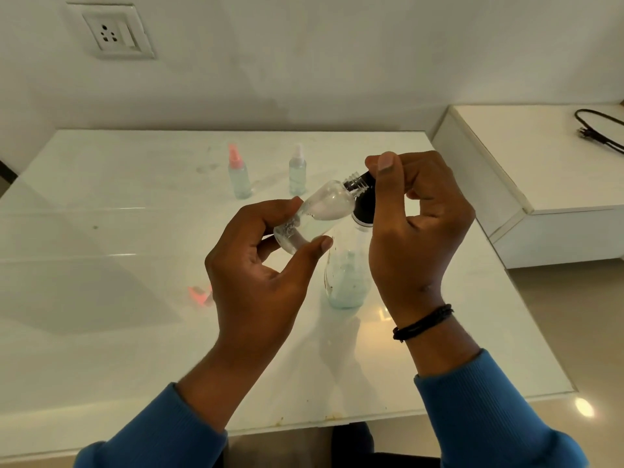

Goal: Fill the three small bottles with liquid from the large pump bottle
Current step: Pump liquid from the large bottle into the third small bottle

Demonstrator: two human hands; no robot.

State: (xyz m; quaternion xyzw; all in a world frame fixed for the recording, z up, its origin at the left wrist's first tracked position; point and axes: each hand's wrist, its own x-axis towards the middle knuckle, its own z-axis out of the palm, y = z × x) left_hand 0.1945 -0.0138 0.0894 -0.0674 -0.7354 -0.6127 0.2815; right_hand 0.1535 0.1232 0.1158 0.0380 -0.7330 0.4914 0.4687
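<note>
Hiding most of the large pump bottle (344, 278) behind the right hand (418, 231); showing only its black collar and clear lower body, standing upright on the white table (101, 231), pale bluish liquid sitting low inside. Pump head covered by curled fingers, so its shape staying hard to make out. Gripping the pump top with the right hand, thumb and fingers wrapped round it, a black cord bracelet (423, 322) circling the wrist.

Holding a small clear bottle (317, 211) in the left hand (266, 261), pinched between thumb and fingertips, capless. Lying tilted, long axis running from lower left to upper right, threaded neck pointing up and right, meeting the black nozzle under the right fingers. Contents blurred; some liquid or foam seeming to cling inside.

Standing upright farther back on the table: a small bottle with pink cap (238, 173) and a small bottle with white cap (297, 172), near each other yet apart, both holding pale liquid. Glowing faintly beside the left hand, a pink blurred object (199, 293), partly hidden, impossible to identify.

Leaving open tabletop to the left and toward the near edge. Ending close on the right at the table edge, with a lower white shelf (540, 157) just beyond carrying a black cable (597, 130), cut off by the frame. Showing a wall socket (113, 32) upper left. Blue sleeves (489, 417) running off the bottom.
</note>
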